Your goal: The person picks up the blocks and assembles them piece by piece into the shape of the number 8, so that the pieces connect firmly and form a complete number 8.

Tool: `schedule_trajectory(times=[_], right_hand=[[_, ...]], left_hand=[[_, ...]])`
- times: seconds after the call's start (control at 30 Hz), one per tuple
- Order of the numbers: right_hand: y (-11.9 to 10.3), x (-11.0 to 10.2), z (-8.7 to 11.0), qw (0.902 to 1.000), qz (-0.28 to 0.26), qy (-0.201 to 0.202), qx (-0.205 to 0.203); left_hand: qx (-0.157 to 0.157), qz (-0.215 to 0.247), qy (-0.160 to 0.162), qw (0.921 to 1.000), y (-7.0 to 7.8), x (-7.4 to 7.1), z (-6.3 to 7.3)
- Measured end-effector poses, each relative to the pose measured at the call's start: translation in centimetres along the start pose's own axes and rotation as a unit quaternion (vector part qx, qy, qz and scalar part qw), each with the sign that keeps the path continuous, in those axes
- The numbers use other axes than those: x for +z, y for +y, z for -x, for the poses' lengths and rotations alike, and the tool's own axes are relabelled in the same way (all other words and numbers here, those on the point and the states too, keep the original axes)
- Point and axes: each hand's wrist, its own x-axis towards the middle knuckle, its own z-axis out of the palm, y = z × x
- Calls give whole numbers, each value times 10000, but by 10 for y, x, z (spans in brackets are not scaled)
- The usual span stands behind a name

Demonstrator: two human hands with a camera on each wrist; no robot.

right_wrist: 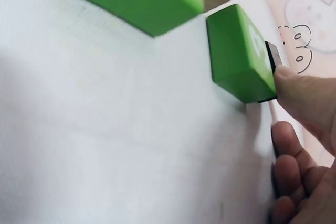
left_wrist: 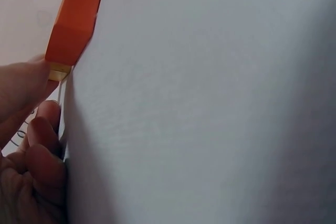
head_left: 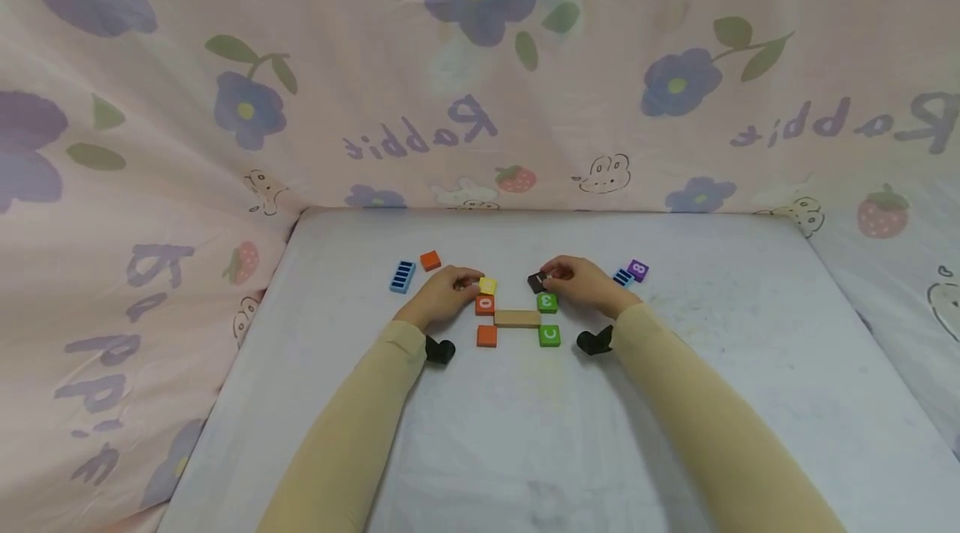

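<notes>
My left hand [head_left: 441, 296] pinches a yellow block [head_left: 488, 286] just behind an orange block [head_left: 485, 305] marked 0. Thumb and finger of my right hand [head_left: 587, 283] grip a black block [head_left: 537, 281], slightly turned, behind a green block [head_left: 547, 304] marked 3. Between the two columns lies a plain wooden bar [head_left: 517, 319]. Nearer to me are a second orange block [head_left: 487, 336] and a green block [head_left: 550, 336] with a C-like mark. In the right wrist view, the thumb covers part of the black block [right_wrist: 273, 56]; the left wrist view shows only an edge of the yellow one [left_wrist: 59, 72].
Left of the hands lie a blue block [head_left: 402, 276] with dark bars and an orange block [head_left: 431, 260]. A purple block [head_left: 638, 269] marked 8 and another blue barred block [head_left: 623, 277] sit beyond the right hand. Patterned cloth [head_left: 480, 158] hangs behind the white table [head_left: 480, 466].
</notes>
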Motion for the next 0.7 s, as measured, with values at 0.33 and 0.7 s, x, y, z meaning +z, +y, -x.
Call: schedule_trajectory(times=[0.33, 0.7], right_hand=[[0, -3, 3, 9999, 75, -146, 19], [-1, -3, 5, 9998, 117, -156, -24]], left_hand=[[29, 72, 0, 10000, 0, 0, 1], [26, 37, 55, 10000, 1, 0, 0]])
